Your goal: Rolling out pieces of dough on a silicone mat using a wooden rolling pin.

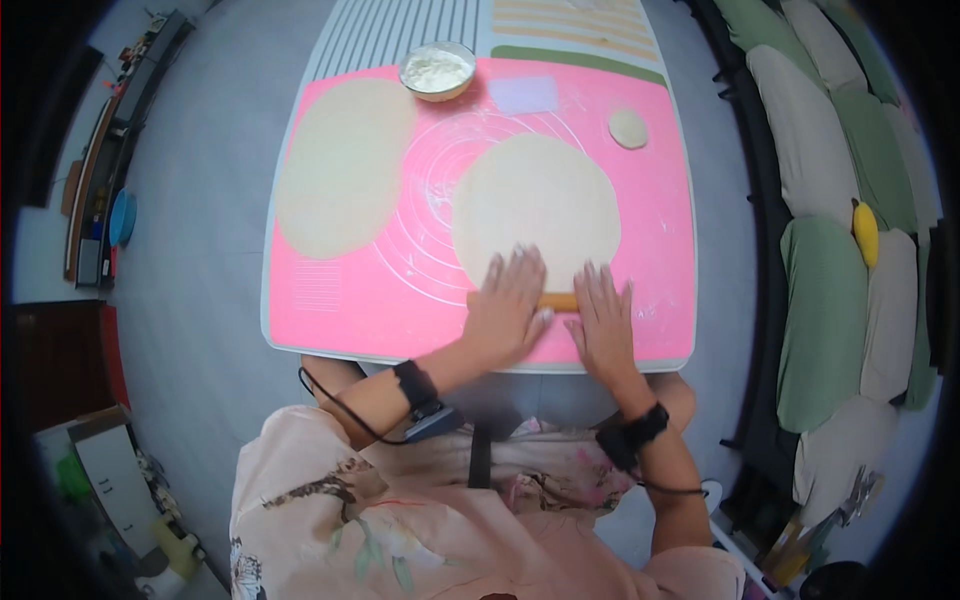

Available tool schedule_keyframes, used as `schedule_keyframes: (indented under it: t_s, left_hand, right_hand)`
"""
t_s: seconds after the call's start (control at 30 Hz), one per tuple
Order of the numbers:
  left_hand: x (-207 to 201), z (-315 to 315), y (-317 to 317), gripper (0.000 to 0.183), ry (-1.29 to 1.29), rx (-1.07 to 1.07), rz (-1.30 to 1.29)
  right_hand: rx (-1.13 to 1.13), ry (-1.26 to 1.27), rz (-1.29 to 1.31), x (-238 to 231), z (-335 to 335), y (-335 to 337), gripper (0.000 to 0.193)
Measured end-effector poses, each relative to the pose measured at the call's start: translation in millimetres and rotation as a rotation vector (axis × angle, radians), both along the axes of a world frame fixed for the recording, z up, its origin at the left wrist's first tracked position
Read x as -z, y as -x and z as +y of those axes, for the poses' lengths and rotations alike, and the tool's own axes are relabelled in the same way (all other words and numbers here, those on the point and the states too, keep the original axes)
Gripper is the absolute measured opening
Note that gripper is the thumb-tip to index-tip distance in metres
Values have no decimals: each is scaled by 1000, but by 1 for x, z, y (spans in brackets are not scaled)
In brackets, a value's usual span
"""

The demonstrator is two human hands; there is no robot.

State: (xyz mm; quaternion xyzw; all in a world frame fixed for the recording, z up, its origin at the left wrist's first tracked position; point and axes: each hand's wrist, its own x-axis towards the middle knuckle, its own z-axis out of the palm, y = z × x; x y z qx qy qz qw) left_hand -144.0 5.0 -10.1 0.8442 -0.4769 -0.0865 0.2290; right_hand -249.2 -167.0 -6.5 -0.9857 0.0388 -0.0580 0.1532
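Observation:
A wooden rolling pin [558, 301] lies crosswise at the near edge of a large round sheet of dough [535, 205]. My left hand [508, 310] rests flat over the pin's left part, fingers stretched forward. Over its right end lies my right hand [605, 325], also flat, with fingers extended and slightly apart. Both palms press on the pin without wrapping round it, and they hide much of it. Under the dough is a pink silicone mat [340, 330] printed with white circles and dusted with flour.
Another oval dough sheet [348, 170] covers the mat's left side. A glass bowl of flour [437, 72] stands at the far edge, beside a pale rectangular sheet [523, 95]. A small dough disc [628, 128] sits far right. Beyond the table is a cushioned sofa [815, 320].

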Motion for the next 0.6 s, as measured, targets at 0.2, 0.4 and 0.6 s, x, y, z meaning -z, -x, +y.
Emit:
schedule_keyframes:
  t_s: [0.2,0.4,0.6]
  left_hand:
    - [-28,-28,-83,61,237,-94,-48]
    - [8,-16,-100,61,10,-51,-200]
    - [2,72,-84,61,52,63,-17]
  right_hand:
    - [111,-175,-82,-13,25,-24,41]
    - [260,-73,-203,15,69,-42,48]
    - [181,-149,-168,12,106,-18,48]
